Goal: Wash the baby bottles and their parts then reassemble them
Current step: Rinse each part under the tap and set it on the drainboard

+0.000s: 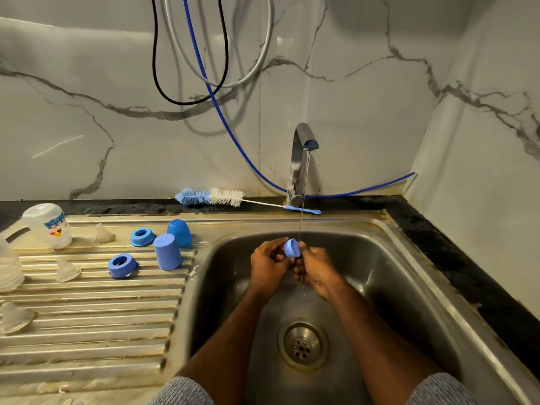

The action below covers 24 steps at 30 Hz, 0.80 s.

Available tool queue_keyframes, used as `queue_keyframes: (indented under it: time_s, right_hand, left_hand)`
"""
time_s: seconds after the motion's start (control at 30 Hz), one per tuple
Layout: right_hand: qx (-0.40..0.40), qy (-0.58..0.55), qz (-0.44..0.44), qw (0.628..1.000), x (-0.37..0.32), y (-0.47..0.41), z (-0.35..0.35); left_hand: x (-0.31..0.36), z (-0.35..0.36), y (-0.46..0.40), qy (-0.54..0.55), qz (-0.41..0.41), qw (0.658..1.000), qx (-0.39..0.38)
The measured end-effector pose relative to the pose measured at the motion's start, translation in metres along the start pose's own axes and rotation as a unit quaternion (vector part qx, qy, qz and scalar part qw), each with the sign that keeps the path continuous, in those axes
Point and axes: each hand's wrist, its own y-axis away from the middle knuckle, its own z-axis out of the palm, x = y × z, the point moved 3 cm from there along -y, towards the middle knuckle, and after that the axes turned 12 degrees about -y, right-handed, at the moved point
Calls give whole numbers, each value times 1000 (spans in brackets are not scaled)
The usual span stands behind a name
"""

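Right now I'm rinsing a blue cap (291, 248) under the tap's (302, 159) thin stream, left hand (267, 268) and right hand (317, 271) together, both gripping it over the sink (409, 276). Next, I'd guess, it joins the washed parts at nine o'clock.

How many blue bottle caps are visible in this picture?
3. One blue cap is held by both hands under the tap water; two caps stand upside down on the drainboard. More may be hidden.
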Motion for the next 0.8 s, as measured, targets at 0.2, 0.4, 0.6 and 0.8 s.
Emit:
queue_keyframes:
  time_s: [0.2, 0.4, 0.6, 0.8]
  right_hand:
    - [15, -17, -12, 1000, -3, -4, -8]
    - [4, -84, -16, 996, -9, -4, -14]
    - [-24, -106, -10, 994, -8, -8, -18]
    - [-12, 156, -150, 976, -13, 7, -13]
  left_hand:
    - [-6, 6, -4, -59, 17, 998, -14]
    - [-12, 14, -4, -121, 39, 986, -110]
    - [-9, 14, 9, -226, 9, 942, -247]
    - [13, -25, 20, -256, 20, 959, -118]
